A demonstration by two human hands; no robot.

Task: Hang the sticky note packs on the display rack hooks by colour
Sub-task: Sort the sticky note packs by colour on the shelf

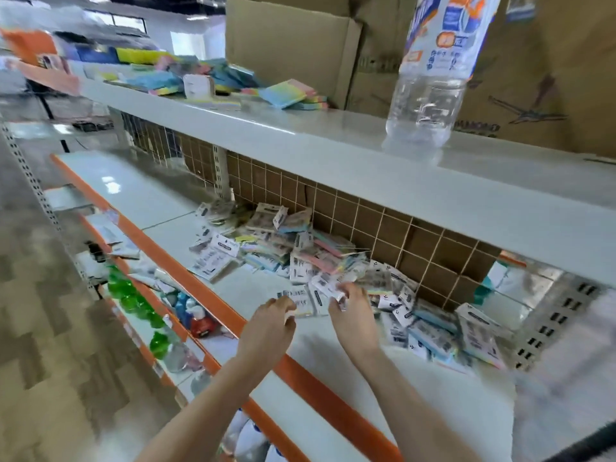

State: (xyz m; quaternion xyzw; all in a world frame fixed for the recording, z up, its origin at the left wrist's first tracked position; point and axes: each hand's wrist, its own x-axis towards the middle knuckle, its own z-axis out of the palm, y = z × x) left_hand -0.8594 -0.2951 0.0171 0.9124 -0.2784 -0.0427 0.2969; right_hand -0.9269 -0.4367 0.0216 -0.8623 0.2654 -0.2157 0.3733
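Both forearms are stretched over the orange front edge of the middle shelf, towards a heap of sticky note packs piled against the wire grid back near the shelf's right end. One pack's white header card is pinched by the curled fingers of the right hand. The left hand is curled at the near edge of a flat pack; something white shows at its fingertips, though whether it is truly gripped cannot be told through the blur.

The packs are judged light and small, with a stiff paper block inside slippery film that slides easily on the smooth shelf. Hold is best taken at the card header, where the hang hole would sit, and colours are best checked at the block's edge.

More packs lie on the top shelf beside a plastic bottle. No hooks can be made out.
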